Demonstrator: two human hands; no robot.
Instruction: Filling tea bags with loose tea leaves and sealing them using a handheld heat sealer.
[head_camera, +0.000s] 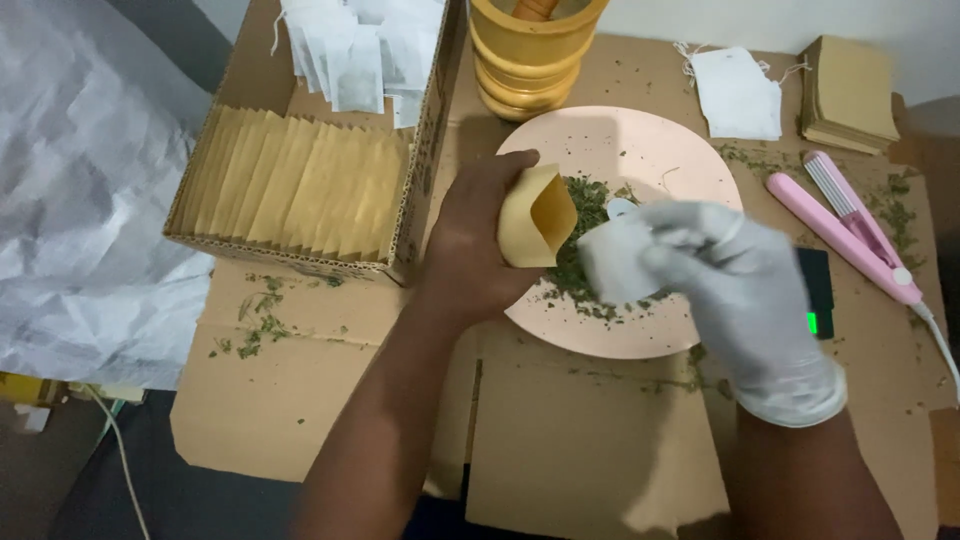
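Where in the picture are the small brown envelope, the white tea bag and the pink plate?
small brown envelope (540, 218), head view, on its front face, held in the left hand (478, 235)
white tea bag (612, 262), head view, on its middle, in the gloved right hand (735, 275)
pink plate (690, 165), head view, on a bare part

Two hands are seen: the bare left hand (480, 235) and the gloved right hand (735, 290). One kraft envelope (540, 215) is held in the left, one white bag (610, 262) in the right. Beneath them, one pink plate (640, 150) is counted; beyond it, one yellow mortar (530, 60); right of the gloved hand, one pink sealer (850, 225).
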